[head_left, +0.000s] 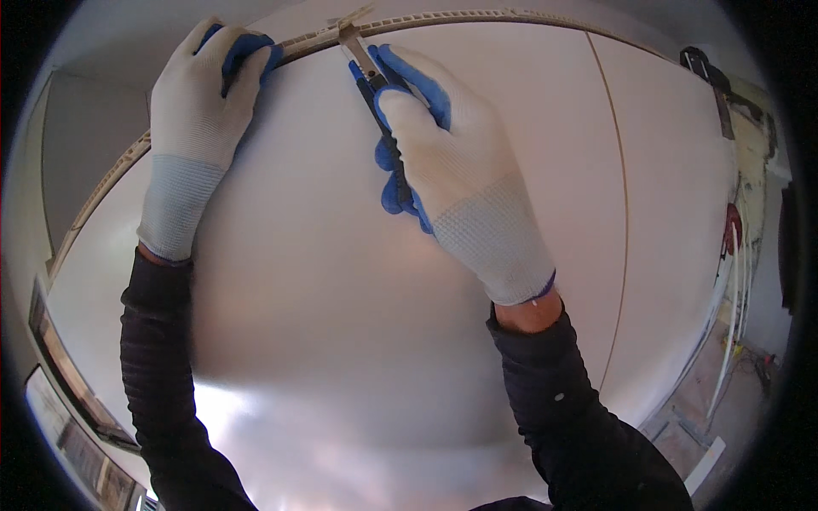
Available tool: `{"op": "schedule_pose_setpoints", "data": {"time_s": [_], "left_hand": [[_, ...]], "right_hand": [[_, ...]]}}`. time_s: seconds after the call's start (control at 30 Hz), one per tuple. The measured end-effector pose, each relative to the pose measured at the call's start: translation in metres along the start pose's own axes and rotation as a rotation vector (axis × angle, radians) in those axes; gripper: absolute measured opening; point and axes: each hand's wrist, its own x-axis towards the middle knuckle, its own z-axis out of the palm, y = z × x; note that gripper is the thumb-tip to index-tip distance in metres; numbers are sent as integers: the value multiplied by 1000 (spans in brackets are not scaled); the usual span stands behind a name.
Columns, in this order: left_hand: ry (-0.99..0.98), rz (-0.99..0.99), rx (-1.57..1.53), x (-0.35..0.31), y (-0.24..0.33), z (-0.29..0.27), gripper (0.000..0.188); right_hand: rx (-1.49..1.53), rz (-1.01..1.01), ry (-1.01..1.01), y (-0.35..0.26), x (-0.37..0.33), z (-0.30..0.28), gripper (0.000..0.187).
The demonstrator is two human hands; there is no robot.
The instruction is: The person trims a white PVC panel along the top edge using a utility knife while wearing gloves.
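Gloves on both hands, white knit with blue palms, dark sleeves coming up from the lower edge. I see my right hand (pixel 443 162) wrapped shut around a utility knife (pixel 375 94), fingers curled tight on its dark handle, forefinger lying along the spine. The blade end meets a pale perforated edge strip (pixel 443 17) that runs along the far edge of a big white panel (pixel 341 298). A short loose end of that strip sticks up just beside the blade tip. My left hand (pixel 209 94) sits at the panel's far left corner, fingers folded over the strip and pressing it against the edge, thumb side down on the panel face. The strip carries on past that hand and curves down the panel's left edge. Both hands are close along the same far edge, knife between them but nearer the right. A thin seam (pixel 622 213) runs down the panel's right part. Beyond the right edge I make out white pipes (pixel 734 289) and rough floor, too small to read.
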Motion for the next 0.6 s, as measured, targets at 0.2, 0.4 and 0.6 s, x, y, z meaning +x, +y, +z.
{"op": "schedule_pose_setpoints", "data": {"time_s": [0.2, 0.4, 0.6], "left_hand": [[-32, -13, -31, 1, -3, 0, 23], [-113, -58, 3, -3, -14, 0, 30], [-46, -17, -23, -4, -2, -1, 26]], "right_hand": [[-4, -48, 22, 8, 1, 4, 34], [70, -6, 17, 7, -4, 9, 31], [58, 29, 22, 11, -5, 9, 31]]}}
